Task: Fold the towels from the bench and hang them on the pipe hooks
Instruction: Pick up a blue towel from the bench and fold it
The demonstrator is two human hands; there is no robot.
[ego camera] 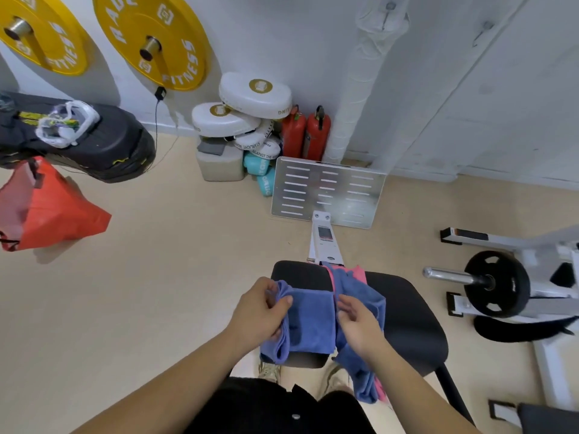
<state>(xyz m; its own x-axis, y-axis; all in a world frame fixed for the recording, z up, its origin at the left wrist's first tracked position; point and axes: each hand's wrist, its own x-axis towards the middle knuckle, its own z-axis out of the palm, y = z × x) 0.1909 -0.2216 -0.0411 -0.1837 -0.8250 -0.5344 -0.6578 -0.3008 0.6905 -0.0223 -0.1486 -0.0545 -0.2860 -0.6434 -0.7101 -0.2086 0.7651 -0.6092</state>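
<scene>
Blue towel [308,321] held over the bench [407,311], right in front of the person, stretched left-right between both hands; that span is its long axis; left hand [260,311] closed, pinching the bunched left edge; right hand [360,327] half open, fingers [346,305] curled on the right fold, grip looks loose; more blue cloth hangs off the bench edge under the right hand, same towel or another I cannot tell; pink towel [355,272] lies beneath on the bench; likely next: fold left edge across to the right; hooks are up on the pipe [351,98], well apart, beyond the bench.

Gym, yellow weight plates [150,42] on wall, padded bench [407,321], barbell [488,281]
</scene>
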